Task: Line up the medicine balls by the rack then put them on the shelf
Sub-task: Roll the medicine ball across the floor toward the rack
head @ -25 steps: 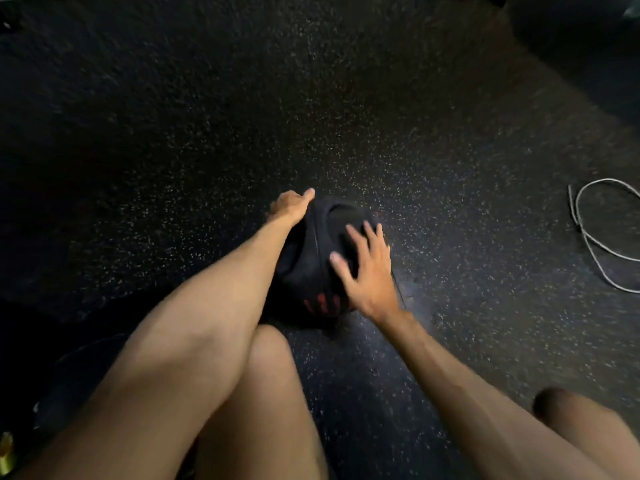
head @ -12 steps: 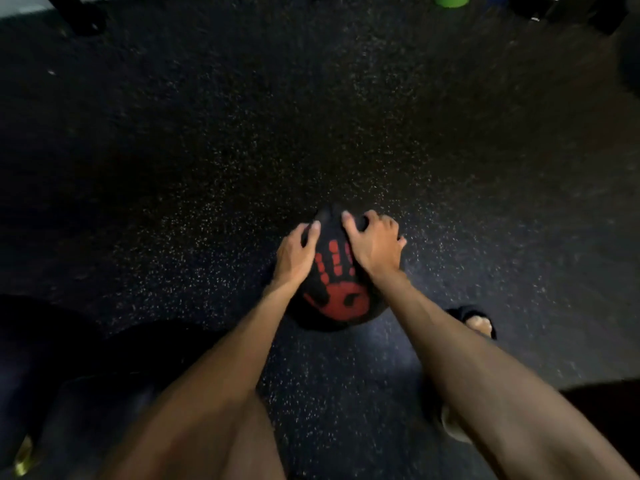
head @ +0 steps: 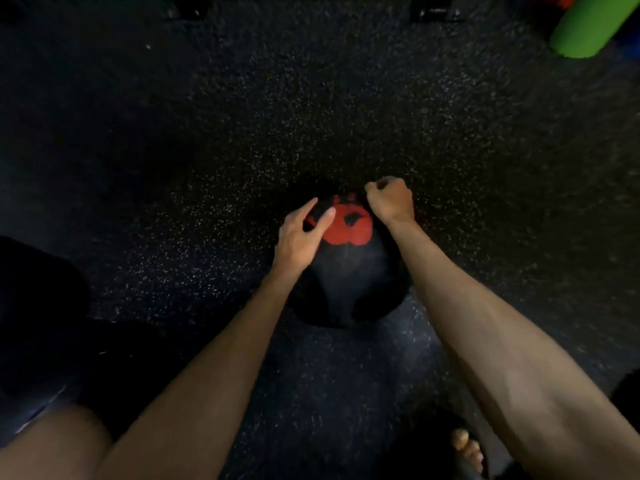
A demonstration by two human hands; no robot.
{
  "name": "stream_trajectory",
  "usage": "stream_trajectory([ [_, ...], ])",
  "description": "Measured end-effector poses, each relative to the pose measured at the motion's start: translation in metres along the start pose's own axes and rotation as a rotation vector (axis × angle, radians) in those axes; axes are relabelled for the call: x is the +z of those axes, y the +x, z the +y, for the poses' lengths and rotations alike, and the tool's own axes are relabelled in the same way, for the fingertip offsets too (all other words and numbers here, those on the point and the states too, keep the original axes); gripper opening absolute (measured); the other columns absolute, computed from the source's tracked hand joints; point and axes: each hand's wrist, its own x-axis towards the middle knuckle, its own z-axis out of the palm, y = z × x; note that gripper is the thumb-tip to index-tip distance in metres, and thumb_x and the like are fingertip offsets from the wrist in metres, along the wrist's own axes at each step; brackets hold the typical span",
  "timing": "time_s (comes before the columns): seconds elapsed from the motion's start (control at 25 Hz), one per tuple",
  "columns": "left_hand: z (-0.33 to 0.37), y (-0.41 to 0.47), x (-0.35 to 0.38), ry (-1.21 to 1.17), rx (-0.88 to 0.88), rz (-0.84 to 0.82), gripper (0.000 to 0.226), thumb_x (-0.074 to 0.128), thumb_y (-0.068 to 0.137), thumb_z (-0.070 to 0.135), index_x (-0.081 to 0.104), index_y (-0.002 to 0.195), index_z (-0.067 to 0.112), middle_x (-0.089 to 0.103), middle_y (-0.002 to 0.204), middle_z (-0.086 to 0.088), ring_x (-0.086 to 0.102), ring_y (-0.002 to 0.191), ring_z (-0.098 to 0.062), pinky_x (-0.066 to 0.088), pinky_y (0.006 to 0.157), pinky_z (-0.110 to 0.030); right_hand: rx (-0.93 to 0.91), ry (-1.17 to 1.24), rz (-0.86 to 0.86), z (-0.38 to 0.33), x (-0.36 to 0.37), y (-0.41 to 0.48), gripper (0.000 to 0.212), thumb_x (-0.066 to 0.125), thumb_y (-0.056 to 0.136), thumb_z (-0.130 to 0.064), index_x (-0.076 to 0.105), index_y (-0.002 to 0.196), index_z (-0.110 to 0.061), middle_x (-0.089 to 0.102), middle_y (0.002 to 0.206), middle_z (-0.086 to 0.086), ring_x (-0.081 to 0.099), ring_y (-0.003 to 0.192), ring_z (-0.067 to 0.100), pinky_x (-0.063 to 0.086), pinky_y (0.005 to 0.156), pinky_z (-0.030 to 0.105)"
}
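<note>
We're crouched over a black medicine ball (head: 349, 271) sitting on the dark speckled rubber floor (head: 207, 150), roughly centre of view. Red print (head: 346, 228) on the ball faces up and away from us, near its far edge.

Our left hand (head: 303, 233) lies on the ball's upper left side, fingers spread and loose, thumb and forefinger apart. Flat contact, not a closed grip. Our right hand (head: 391, 199) is at the ball's far right edge, fingers curled into a fist shape; we can't tell whether it has hold of the ball's surface or is just pressed against it, since the fingertips are hidden.

Both forearms run up from the bottom of view, one on each side of the ball. Our left knee (head: 52, 441) shows bottom left, toes of a bare foot (head: 467, 446) bottom right, near the right forearm.

A green cylinder (head: 588, 26) lies top right, well apart from the ball. Dark, unclear shapes along the top edge and at left; too dim to identify.
</note>
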Motion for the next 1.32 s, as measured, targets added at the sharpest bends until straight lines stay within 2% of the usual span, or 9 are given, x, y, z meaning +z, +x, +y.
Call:
stream_trajectory([
  [0.16, 0.041, 0.066, -0.006, 0.067, -0.234, 0.066, 0.056, 0.05, 0.095, 0.061, 0.064, 0.134, 0.023, 0.06, 0.139, -0.008, 0.053, 0.131, -0.029, 0.04, 0.112, -0.035, -0.282, -0.19, 0.035, 0.001, 0.006, -0.01, 0.045, 0.049, 0.093, -0.051, 0.064, 0.124, -0.023, 0.059, 0.132, 0.012, 0.049, 0.128, 0.034, 0.038, 0.108, 0.048],
  [0.32, 0.067, 0.071, -0.003, 0.165, -0.347, 0.092, 0.055, 0.039, 0.103, 0.053, 0.056, 0.141, 0.015, 0.053, 0.145, -0.015, 0.048, 0.134, -0.034, 0.038, 0.111, -0.036, -0.483, -0.281, 0.123, 0.019, 0.006, -0.041, 0.061, 0.04, 0.094, -0.06, 0.05, 0.143, -0.025, 0.044, 0.151, 0.011, 0.034, 0.143, 0.032, 0.023, 0.118, 0.056],
  [0.44, 0.073, 0.047, 0.005, 0.125, -0.212, 0.067, 0.063, 0.037, 0.101, 0.06, 0.042, 0.151, 0.022, 0.044, 0.153, -0.011, 0.04, 0.141, -0.03, 0.032, 0.115, -0.037, -0.439, -0.292, -0.053, 0.014, -0.013, -0.011, 0.059, 0.035, 0.099, -0.06, 0.042, 0.15, -0.031, 0.036, 0.158, 0.007, 0.027, 0.148, 0.028, 0.018, 0.121, 0.055],
  [0.6, 0.063, 0.026, 0.018, 0.331, 0.065, 0.008, 0.078, 0.034, 0.087, 0.078, 0.015, 0.156, 0.046, 0.011, 0.167, -0.005, 0.01, 0.153, -0.031, 0.016, 0.121, -0.053, -0.242, -0.25, -0.227, -0.018, -0.023, 0.06, 0.059, 0.032, 0.099, -0.063, 0.043, 0.149, -0.034, 0.04, 0.155, 0.005, 0.031, 0.145, 0.028, 0.02, 0.119, 0.056],
  [0.68, 0.071, 0.045, 0.017, 0.371, 0.048, -0.019, 0.076, 0.039, 0.089, 0.078, 0.011, 0.154, 0.052, 0.006, 0.168, 0.0, 0.005, 0.154, -0.028, 0.014, 0.118, -0.06, -0.132, -0.219, -0.258, -0.032, -0.021, 0.087, 0.062, 0.031, 0.098, -0.066, 0.046, 0.148, -0.031, 0.045, 0.151, 0.009, 0.037, 0.14, 0.033, 0.025, 0.116, 0.055],
  [0.96, 0.12, 0.215, 0.022, 0.388, -0.175, -0.139, 0.082, 0.025, 0.081, 0.09, 0.03, 0.151, 0.047, 0.029, 0.161, -0.006, 0.027, 0.145, -0.039, 0.023, 0.113, -0.065, -0.222, -0.105, -0.051, -0.012, -0.012, 0.065, 0.066, 0.029, 0.101, -0.063, 0.025, 0.157, -0.03, 0.018, 0.167, 0.004, 0.005, 0.155, 0.022, 0.001, 0.125, 0.055],
  [1.04, 0.127, 0.265, 0.024, 0.343, -0.202, -0.171, 0.098, 0.023, 0.069, 0.096, 0.045, 0.145, 0.038, 0.044, 0.152, -0.008, 0.04, 0.137, -0.038, 0.032, 0.109, -0.063, -0.272, -0.126, 0.057, -0.019, 0.0, 0.068, 0.068, 0.031, 0.098, -0.066, 0.026, 0.156, -0.031, 0.023, 0.164, 0.003, 0.01, 0.154, 0.023, 0.001, 0.124, 0.054],
  [1.16, 0.146, 0.297, 0.017, 0.33, -0.088, -0.2, 0.075, 0.03, 0.086, 0.081, 0.055, 0.136, 0.031, 0.055, 0.141, -0.008, 0.048, 0.13, -0.035, 0.036, 0.107, -0.06, -0.213, -0.171, 0.161, -0.055, 0.006, 0.123, 0.066, 0.035, 0.098, -0.066, 0.033, 0.154, -0.03, 0.037, 0.155, 0.006, 0.029, 0.146, 0.029, 0.018, 0.121, 0.059],
  [1.32, 0.148, 0.286, -0.002, 0.408, 0.186, -0.261, 0.069, 0.037, 0.096, 0.069, 0.025, 0.156, 0.036, 0.02, 0.165, -0.009, 0.014, 0.152, -0.032, 0.01, 0.119, -0.061, 0.031, -0.181, 0.11, -0.109, 0.0, 0.22, 0.068, 0.036, 0.097, -0.069, 0.042, 0.149, -0.027, 0.043, 0.151, 0.016, 0.036, 0.141, 0.038, 0.024, 0.117, 0.061],
])
